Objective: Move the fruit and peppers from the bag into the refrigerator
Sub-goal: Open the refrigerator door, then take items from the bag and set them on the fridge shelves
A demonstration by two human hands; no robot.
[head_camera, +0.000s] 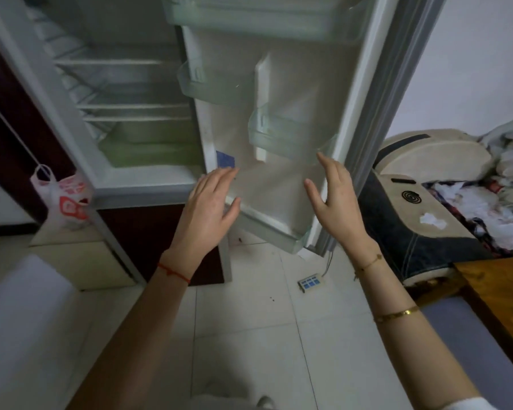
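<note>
Both hands are empty, fingers spread and fairly straight: the left hand [209,204] is raised in front of the lower inner corner of the open refrigerator door [282,179], and the right hand [335,196] is near the door's outer edge, just under the lowest clear door bin [282,134]; I cannot tell whether either touches the door. The refrigerator [137,113] stands open, its wire shelves and green drawer showing nothing inside that I can see. The bag [62,199], white plastic with red print, stands on the floor at the refrigerator's left front corner, well apart from both hands. Its long axis is about upright, the handle loops pointing up and a little left; the fruit and peppers do not show through it. In my judgement nothing is moved yet. The risk is that the door swings back while the person bends to the bag, or that lifting by one loop tips the soft bag and the fruit rolls over the tiles [249,335]. A power strip [311,283] lies on the floor below the door, and a foot may catch it.
</note>
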